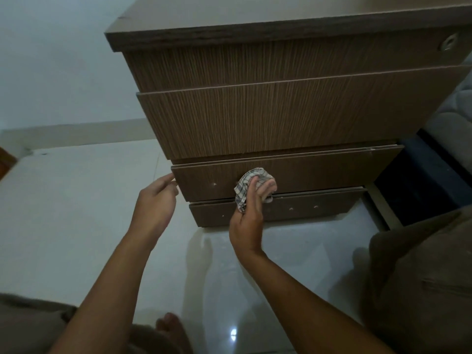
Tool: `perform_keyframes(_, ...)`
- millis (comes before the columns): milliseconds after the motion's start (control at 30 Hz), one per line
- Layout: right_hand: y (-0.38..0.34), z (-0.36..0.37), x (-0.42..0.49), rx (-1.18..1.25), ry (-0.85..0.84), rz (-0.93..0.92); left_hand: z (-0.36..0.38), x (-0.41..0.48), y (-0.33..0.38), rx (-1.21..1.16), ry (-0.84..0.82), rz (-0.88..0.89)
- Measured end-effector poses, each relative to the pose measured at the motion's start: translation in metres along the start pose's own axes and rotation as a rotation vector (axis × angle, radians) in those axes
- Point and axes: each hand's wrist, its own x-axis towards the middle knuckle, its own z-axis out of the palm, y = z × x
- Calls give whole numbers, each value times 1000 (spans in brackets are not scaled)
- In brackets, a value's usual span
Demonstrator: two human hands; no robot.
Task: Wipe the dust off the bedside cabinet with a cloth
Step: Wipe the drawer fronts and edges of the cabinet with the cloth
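Checked cloth (242, 189) clutched in right grip (249, 215), against cabinet (255, 118) front; left grip (155, 200) loosely spread.

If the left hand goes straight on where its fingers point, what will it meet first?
The left hand would likely meet the left edge of the third drawer; its fingertips look almost there, though depth is unclear.

One cabinet (255, 118), one cloth (241, 189) — two hands (155, 200) (249, 218)
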Motion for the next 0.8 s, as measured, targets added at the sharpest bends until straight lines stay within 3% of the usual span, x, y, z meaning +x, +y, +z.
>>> perform_keyframes(333,-18,29,-24,-20,-295,-43,-11,3,7,48,-31,54)
perform_keyframes(500,-31,40,-32,-35,-600,-84,-14,5,7,19,-69,62)
perform_keyframes(633,-47,39,-31,12,-897,-9,-14,4,8,44,-46,47)
perform_keyframes(700,-49,33,-29,65,-873,45,-13,3,9,63,-32,44)
perform_keyframes(800,-48,24,-30,194,-703,198,-14,5,8,42,-26,63)
